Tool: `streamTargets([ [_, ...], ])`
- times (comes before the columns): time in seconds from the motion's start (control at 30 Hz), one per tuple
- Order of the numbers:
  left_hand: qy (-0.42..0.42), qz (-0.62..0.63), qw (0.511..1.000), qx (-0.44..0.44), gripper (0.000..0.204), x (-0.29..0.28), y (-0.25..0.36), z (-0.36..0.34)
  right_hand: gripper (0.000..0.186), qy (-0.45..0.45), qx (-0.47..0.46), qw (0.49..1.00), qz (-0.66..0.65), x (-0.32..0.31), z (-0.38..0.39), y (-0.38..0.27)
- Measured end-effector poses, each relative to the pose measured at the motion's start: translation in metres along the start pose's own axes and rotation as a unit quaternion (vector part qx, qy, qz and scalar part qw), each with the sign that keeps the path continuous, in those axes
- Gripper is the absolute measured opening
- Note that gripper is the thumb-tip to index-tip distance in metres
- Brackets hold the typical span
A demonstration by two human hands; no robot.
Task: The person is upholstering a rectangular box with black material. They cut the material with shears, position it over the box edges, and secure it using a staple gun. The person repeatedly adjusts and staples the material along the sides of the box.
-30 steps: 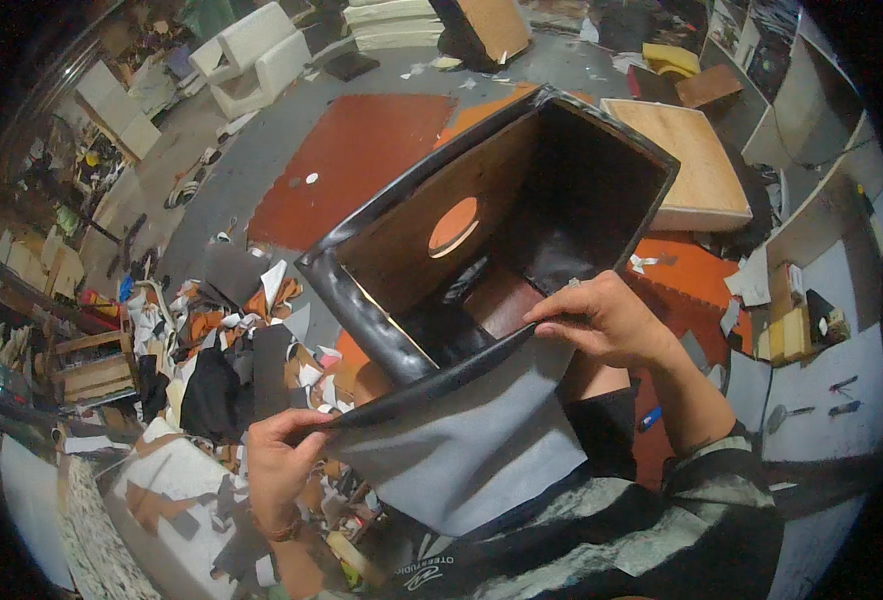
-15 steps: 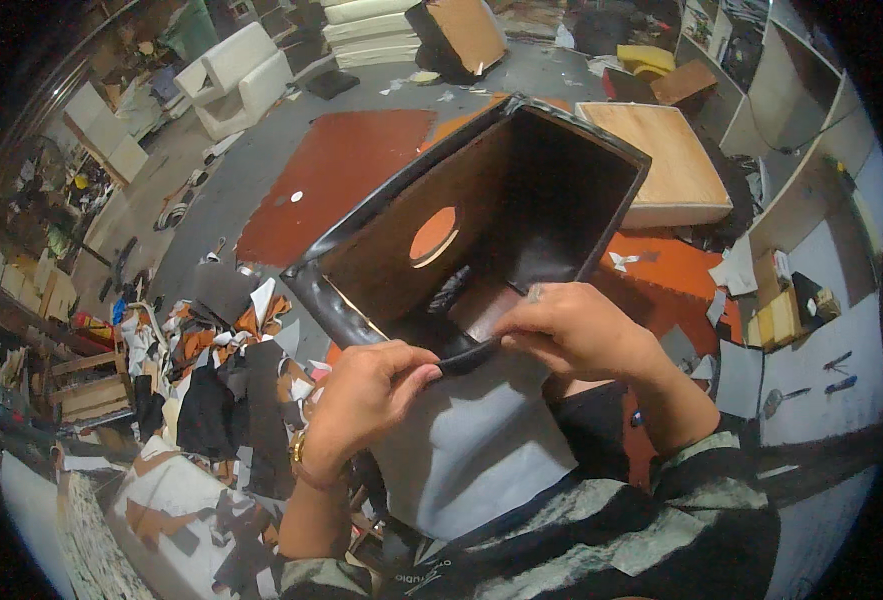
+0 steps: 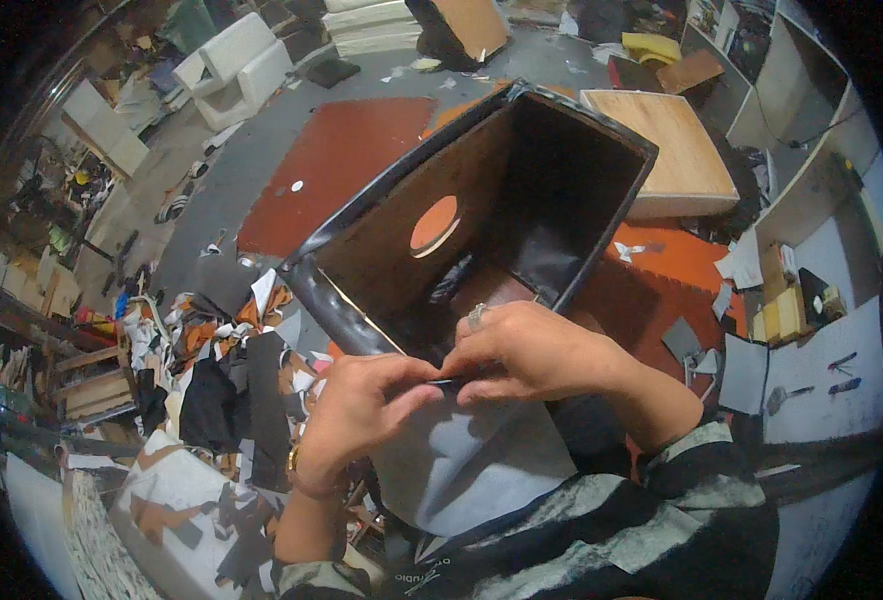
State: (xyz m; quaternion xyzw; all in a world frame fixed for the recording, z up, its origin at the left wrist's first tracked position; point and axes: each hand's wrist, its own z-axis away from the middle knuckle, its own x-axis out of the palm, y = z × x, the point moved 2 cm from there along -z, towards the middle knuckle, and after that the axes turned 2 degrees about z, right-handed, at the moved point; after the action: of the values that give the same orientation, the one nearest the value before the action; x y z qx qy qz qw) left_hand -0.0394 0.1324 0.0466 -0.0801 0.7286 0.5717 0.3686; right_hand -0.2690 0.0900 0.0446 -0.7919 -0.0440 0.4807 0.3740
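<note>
Open-topped box of brown board, black-lined, one round hole in its side (image 3: 481,230): tilted over the person's lap. Grey sheet flap (image 3: 461,465) hung from its near rim. Left hand (image 3: 361,405), a second earlier out at the flap's far corner, had come in to meet the right hand (image 3: 541,355); both were closed in a pinch on the flap at the rim, apparently pressing it on. Offcuts (image 3: 221,370) littered the floor, left.

I see my left hand (image 3: 361,405) and right hand (image 3: 531,350) meeting at the near rim of the open black box (image 3: 481,220), pinching the grey sheet (image 3: 461,470) there. Cut scraps (image 3: 221,370) litter the floor to the left.
</note>
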Motion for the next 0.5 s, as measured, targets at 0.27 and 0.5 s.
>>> streamTargets([
  [0.27,0.003,-0.047,0.996,-0.073,0.024,0.001,-0.027,-0.006,0.017,0.003,0.088,0.992,0.086,0.009,0.001,0.03],
  [0.5,-0.007,0.006,0.995,-0.098,0.02,-0.014,-0.033,0.002,0.018,0.046,0.07,0.996,-0.029,0.008,0.007,0.047],
])
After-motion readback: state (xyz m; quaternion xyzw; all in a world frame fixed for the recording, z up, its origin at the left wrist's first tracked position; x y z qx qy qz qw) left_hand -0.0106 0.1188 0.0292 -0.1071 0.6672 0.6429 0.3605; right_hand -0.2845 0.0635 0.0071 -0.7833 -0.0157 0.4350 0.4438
